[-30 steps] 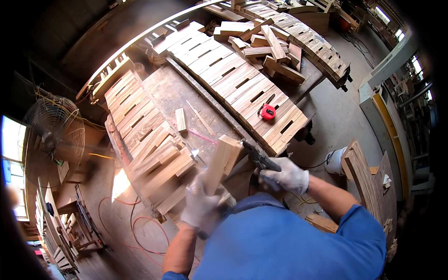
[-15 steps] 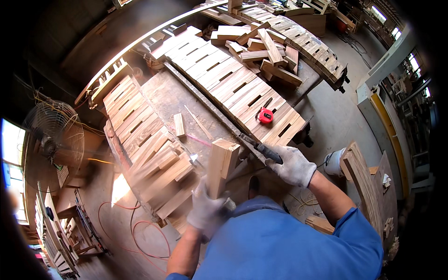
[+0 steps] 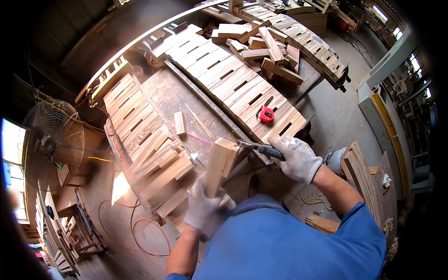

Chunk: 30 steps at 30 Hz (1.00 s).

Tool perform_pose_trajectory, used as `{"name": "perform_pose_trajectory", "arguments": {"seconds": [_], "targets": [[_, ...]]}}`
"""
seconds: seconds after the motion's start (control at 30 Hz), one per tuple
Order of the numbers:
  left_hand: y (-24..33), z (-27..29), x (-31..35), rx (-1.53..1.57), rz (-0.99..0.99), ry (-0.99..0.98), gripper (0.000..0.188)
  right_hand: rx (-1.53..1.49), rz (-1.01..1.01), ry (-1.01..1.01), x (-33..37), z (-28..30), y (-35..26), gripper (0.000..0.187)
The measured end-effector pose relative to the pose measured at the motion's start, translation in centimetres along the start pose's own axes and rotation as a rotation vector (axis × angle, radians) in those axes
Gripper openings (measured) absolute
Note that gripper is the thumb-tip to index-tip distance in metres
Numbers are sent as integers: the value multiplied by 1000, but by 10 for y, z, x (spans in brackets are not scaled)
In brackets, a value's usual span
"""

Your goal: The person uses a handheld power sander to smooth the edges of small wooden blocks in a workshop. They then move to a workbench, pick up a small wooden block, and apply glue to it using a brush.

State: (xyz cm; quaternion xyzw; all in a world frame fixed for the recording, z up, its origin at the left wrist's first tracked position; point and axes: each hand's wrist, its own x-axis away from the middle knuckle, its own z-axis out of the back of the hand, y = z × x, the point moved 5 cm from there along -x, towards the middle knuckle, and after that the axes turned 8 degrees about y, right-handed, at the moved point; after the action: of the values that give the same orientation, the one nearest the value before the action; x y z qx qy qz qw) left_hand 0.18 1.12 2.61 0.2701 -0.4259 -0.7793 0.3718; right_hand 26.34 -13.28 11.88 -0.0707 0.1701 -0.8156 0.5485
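Note:
My left hand [image 3: 203, 207], in a white work glove, is closed around a pale wooden block [image 3: 217, 165]. The block stands upright, slightly tilted, in front of my body, with its end grain facing up. My right hand [image 3: 298, 158], also gloved, grips a black-handled metal hand tool [image 3: 267, 150]. The tool's metal end lies by the block's upper right corner; whether they touch I cannot tell. Just beyond my right hand, a red tape measure [image 3: 265, 114] rests on a row of slotted wooden pieces [image 3: 233, 88].
A second slotted row [image 3: 135, 116] and loose blocks [image 3: 163, 172] lie on the left. Behind the middle row is a heap of blocks [image 3: 270, 46]. A caged fan [image 3: 49, 140] stands at far left, and a red hose [image 3: 135, 228] loops across the floor. A white bucket [image 3: 333, 161] sits at right.
My right hand has turned slightly and shifted right, and the tool's metal end has come level with the block's top. My left hand and the block have barely moved.

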Motion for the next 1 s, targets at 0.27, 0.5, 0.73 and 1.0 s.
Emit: {"name": "perform_pose_trajectory", "arguments": {"seconds": [0.27, 0.5, 0.73, 1.0], "targets": [[-6, 0, -1, -55, -34, -6, 65, -16, 9, -22, 0, -1, 4, 51], [-7, 2, -1, -133, -113, 33, 68, 105, 71, 16, 1, -1, 4, 49], [2, 14, -7, -338, -243, 93, 65, 27, 6, -87, 5, -7, 8, 31], [15, 59, -36, -662, -596, 149, 70, -283, -129, -475, 12, -11, 8, 30]]}}
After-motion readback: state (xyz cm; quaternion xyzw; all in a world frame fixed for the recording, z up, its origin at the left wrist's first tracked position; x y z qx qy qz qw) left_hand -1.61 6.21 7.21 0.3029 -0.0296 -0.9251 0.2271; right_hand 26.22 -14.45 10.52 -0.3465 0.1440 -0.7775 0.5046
